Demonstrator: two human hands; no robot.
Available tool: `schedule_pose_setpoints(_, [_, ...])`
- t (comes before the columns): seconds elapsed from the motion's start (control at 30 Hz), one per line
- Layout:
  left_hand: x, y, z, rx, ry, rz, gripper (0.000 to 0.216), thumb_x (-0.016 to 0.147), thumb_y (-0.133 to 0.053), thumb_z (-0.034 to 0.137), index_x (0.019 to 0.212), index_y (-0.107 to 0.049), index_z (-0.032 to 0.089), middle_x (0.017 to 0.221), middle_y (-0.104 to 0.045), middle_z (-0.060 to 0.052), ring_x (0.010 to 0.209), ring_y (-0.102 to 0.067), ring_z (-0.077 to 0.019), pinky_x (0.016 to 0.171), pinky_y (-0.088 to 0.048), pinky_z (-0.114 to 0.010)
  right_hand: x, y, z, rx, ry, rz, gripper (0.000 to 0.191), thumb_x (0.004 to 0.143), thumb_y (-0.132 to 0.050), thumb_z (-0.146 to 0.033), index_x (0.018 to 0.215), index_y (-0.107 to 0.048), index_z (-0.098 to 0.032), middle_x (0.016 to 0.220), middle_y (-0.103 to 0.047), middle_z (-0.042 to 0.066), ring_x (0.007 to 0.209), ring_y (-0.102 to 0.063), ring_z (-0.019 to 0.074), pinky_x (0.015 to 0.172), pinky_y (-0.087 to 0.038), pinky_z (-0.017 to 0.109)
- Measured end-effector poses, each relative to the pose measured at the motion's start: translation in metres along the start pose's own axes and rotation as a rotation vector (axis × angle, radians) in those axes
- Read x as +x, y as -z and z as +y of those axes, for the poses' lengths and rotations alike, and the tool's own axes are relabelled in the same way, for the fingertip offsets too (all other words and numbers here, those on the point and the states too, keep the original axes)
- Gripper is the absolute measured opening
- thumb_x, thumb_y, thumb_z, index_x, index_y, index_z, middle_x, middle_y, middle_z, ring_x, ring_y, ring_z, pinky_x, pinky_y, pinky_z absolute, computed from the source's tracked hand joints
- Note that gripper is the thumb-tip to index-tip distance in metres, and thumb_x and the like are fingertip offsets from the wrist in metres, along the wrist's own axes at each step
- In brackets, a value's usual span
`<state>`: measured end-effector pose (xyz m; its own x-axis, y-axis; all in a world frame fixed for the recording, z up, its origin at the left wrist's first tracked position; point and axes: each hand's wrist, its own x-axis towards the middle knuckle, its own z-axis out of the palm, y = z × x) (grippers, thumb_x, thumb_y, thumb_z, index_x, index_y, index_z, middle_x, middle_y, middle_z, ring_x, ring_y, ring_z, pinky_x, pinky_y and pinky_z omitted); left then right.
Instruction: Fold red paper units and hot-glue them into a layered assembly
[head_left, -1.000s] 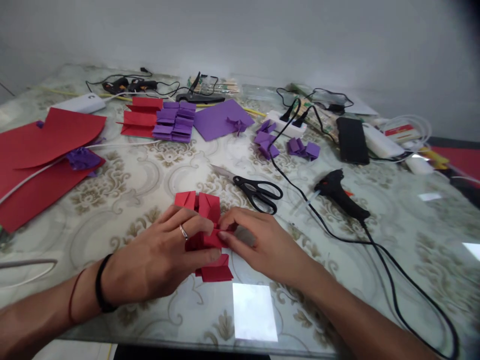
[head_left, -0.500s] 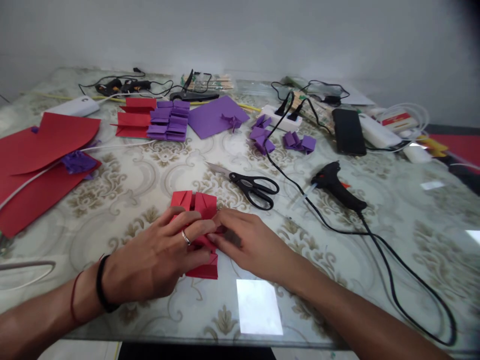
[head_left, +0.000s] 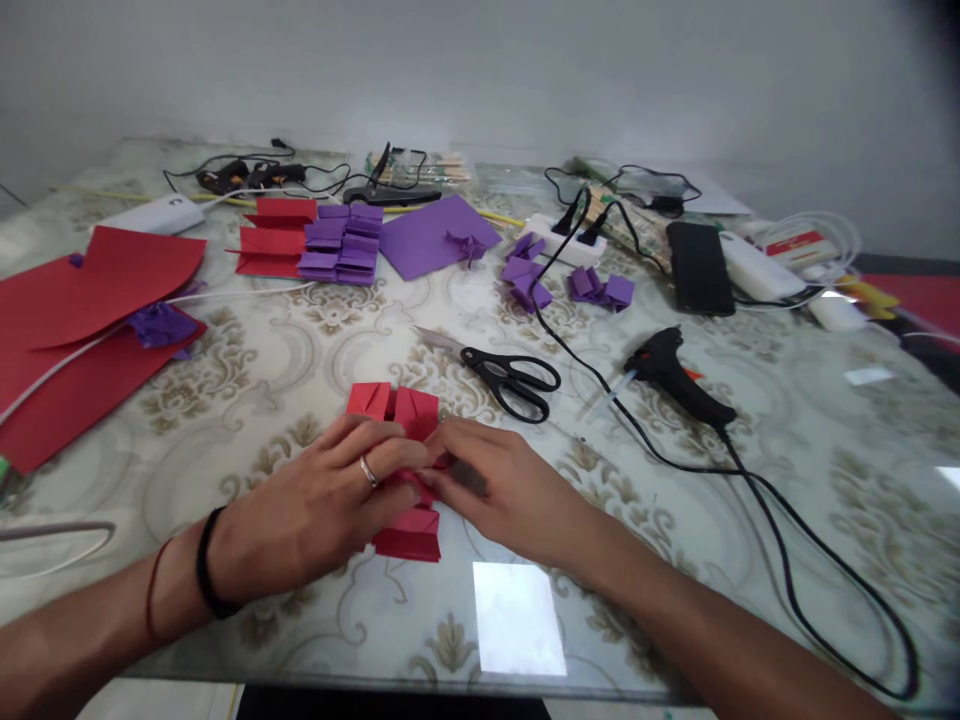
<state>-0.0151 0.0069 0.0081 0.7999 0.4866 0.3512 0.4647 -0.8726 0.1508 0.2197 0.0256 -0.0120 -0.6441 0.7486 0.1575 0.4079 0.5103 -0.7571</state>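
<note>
Folded red paper (head_left: 409, 535) lies on the table near its front edge, its middle covered by both hands. My left hand (head_left: 330, 500), with a ring and a black wristband, rests over the paper, fingers bent and pressing on it. From the right, my right hand (head_left: 495, 485) pinches the paper's right side between thumb and fingers. The fingertips of the two hands almost meet. Just beyond them are black-handled scissors (head_left: 506, 372), blades pointing left. A black glue gun (head_left: 679, 380) lies to the right, its cord running toward the front.
Red sheets (head_left: 97, 320) with crumpled purple paper lie left. Folded red pieces (head_left: 274, 245), folded purple pieces (head_left: 341, 243) and a purple sheet (head_left: 431, 235) are farther back. A power strip (head_left: 566, 240), a phone (head_left: 699, 268) and several cables stand at the back right.
The left hand's fingers have shifted slightly on the red paper, closing in toward the right hand. The right hand keeps its pinch. The whole view has moved very slightly.
</note>
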Motion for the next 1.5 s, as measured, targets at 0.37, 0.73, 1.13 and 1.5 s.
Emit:
schedule_pose_setpoints(0.37, [-0.005, 0.005, -0.007, -0.205, 0.088, 0.037, 0.007, 0.100, -0.065, 0.026, 0.100, -0.070, 0.023, 0.099, -0.066, -0.006, 0.093, -0.058, -0.0237, 0.084, -0.047, -0.043, 0.001, 0.002, 0.003, 0.011, -0.055, 0.013, 0.010, 0.095, -0.065, -0.011, 0.091, -0.062, -0.020, 0.089, -0.070, 0.001, 0.082, -0.064, 0.0170, 0.077, -0.047, 0.028])
schedule_pose_setpoints(0.73, [-0.003, -0.001, -0.002, 0.017, 0.012, -0.107, 0.032, 0.089, -0.057, 0.004, 0.107, -0.071, 0.026, 0.122, -0.062, -0.008, 0.110, -0.053, -0.0293, 0.095, -0.046, -0.047, 0.003, 0.001, 0.003, 0.032, -0.060, 0.002, 0.009, 0.096, -0.064, -0.011, 0.093, -0.064, -0.020, 0.090, -0.070, 0.002, 0.084, -0.064, 0.0179, 0.079, -0.048, 0.030])
schedule_pose_setpoints(1.13, [-0.003, -0.001, -0.001, -0.008, -0.013, -0.054, 0.026, 0.091, -0.058, 0.002, 0.102, -0.069, 0.023, 0.115, -0.063, -0.006, 0.109, -0.057, -0.0267, 0.096, -0.050, -0.043, 0.002, 0.000, 0.004, 0.028, -0.052, 0.006, 0.009, 0.096, -0.064, -0.012, 0.092, -0.063, -0.021, 0.089, -0.069, 0.001, 0.083, -0.064, 0.0175, 0.078, -0.048, 0.029])
schedule_pose_setpoints(1.5, [-0.001, 0.013, -0.020, -0.109, 0.212, 0.242, 0.014, 0.099, -0.059, 0.009, 0.096, -0.067, 0.020, 0.091, -0.067, -0.002, 0.086, -0.064, -0.0178, 0.080, -0.052, -0.032, 0.001, 0.002, 0.006, -0.006, -0.057, 0.005, 0.008, 0.097, -0.063, -0.015, 0.093, -0.063, -0.021, 0.091, -0.069, 0.002, 0.083, -0.064, 0.0177, 0.078, -0.047, 0.029])
